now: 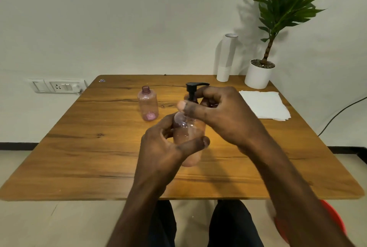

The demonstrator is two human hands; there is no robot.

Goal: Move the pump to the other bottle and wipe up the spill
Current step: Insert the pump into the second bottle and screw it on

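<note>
A clear pinkish bottle stands near the middle of the wooden table, and my left hand is wrapped around its body. A black pump sits on its neck. My right hand grips the pump's collar, its fingers hiding the neck. A second pink bottle stands open-necked and upright to the left, a little farther back, apart from both hands. I can make out no spill on the tabletop.
A stack of white paper napkins lies at the right. A white paper roll and a potted plant stand at the far right corner. A red stool is below the table's near right corner.
</note>
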